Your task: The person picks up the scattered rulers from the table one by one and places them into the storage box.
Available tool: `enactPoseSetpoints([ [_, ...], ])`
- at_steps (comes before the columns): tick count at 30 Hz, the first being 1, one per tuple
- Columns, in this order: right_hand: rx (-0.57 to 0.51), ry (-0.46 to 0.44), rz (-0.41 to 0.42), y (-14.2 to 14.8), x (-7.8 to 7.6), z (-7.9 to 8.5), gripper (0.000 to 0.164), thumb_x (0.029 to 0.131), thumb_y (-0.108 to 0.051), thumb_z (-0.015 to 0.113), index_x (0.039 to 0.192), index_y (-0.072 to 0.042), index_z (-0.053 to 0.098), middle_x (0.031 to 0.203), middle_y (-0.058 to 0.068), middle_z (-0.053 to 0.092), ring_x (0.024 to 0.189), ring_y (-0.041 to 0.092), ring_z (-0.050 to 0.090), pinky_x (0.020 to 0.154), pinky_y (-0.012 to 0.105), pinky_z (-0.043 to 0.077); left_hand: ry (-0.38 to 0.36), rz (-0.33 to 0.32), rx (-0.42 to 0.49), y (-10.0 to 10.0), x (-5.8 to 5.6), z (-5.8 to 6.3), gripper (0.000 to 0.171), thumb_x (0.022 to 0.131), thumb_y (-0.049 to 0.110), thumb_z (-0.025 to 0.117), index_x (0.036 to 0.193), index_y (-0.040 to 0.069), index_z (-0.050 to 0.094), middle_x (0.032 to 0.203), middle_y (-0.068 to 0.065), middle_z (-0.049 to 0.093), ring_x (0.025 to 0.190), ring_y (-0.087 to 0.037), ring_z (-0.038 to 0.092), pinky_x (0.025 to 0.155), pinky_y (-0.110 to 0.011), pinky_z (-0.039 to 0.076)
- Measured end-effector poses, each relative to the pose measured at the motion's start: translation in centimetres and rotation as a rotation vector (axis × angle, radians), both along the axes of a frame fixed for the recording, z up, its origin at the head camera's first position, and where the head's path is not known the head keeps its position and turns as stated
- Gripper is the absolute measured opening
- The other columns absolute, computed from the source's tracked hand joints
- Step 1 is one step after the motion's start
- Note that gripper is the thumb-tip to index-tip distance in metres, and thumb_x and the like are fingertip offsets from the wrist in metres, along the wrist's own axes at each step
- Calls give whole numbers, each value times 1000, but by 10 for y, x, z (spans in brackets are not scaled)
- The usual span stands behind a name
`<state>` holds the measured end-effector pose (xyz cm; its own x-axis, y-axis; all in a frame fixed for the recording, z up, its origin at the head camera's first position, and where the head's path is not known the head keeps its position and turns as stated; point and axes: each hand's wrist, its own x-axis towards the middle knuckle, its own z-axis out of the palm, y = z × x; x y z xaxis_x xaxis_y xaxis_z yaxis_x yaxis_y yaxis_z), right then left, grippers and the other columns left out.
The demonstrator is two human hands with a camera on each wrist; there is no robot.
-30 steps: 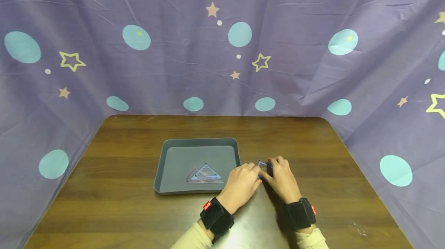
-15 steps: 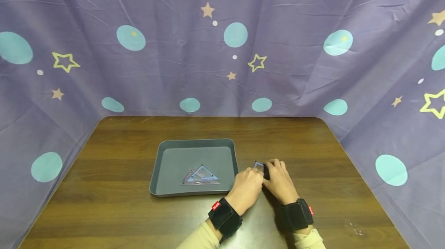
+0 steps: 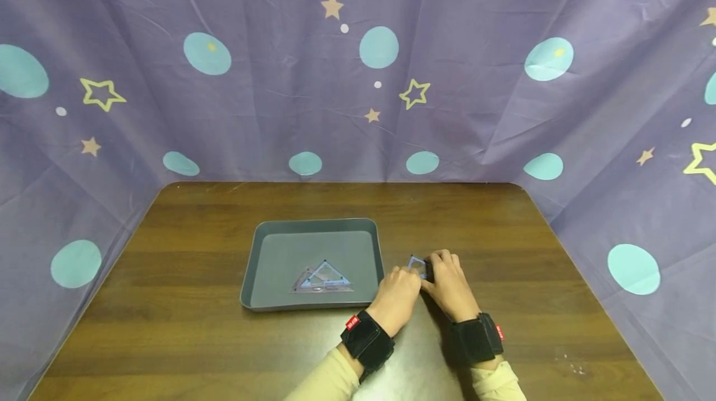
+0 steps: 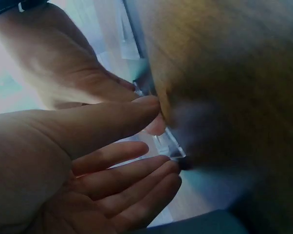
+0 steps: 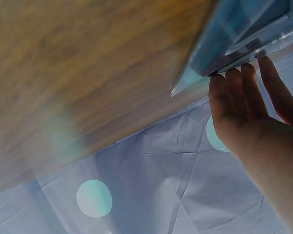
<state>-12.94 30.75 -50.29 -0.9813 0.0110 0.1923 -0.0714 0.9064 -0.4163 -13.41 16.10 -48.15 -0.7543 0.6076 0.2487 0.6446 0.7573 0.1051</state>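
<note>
In the head view, both hands meet over the table just right of the tray, at a clear set square with blue edges (image 3: 414,258). My left hand (image 3: 398,292) pinches its near side. My right hand (image 3: 452,286) grips the right side, fingertips along the edge in the right wrist view. A dark patch shows beside the right fingers; its nature is unclear. Much of the set square is hidden behind the hands. Its clear plastic edge (image 4: 173,146) shows by the left fingers in the left wrist view. Inside the grey tray (image 3: 291,248) lie a blue-edged set square (image 3: 337,271) and a clear, greyish drawing piece (image 3: 319,290).
The wooden table (image 3: 196,252) runs back to a purple curtain (image 3: 313,78) with stars and dots, which also hangs along both sides. Small pale marks (image 3: 573,366) lie on the table at the near right. The tray's right wall stands close to the left hand.
My left hand has shifted slightly right, closer to the right hand. The right hand stays nearly in place. The set squares in the tray have not moved; the head view has shifted a little.
</note>
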Motion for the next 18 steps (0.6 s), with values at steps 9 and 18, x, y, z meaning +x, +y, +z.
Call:
enactPoseSetpoints([
  [9, -35, -64, -12, 3, -3, 2, 43, 80, -18, 82, 107, 4, 56, 106, 17, 56, 104, 37, 48, 90, 51, 43, 72, 41, -35, 4, -1, -4, 10, 84, 10, 70, 94, 7, 68, 81, -2, 64, 75, -16, 58, 62, -26, 49],
  [18, -68, -13, -3, -2, -6, 4, 40, 76, -13, 85, 99, 1, 55, 92, 11, 58, 88, 30, 53, 78, 43, 45, -29, 122, -30, 6, -7, -3, 23, 81, 9, 76, 96, 8, 59, 82, -2, 58, 75, -16, 58, 60, -25, 50],
])
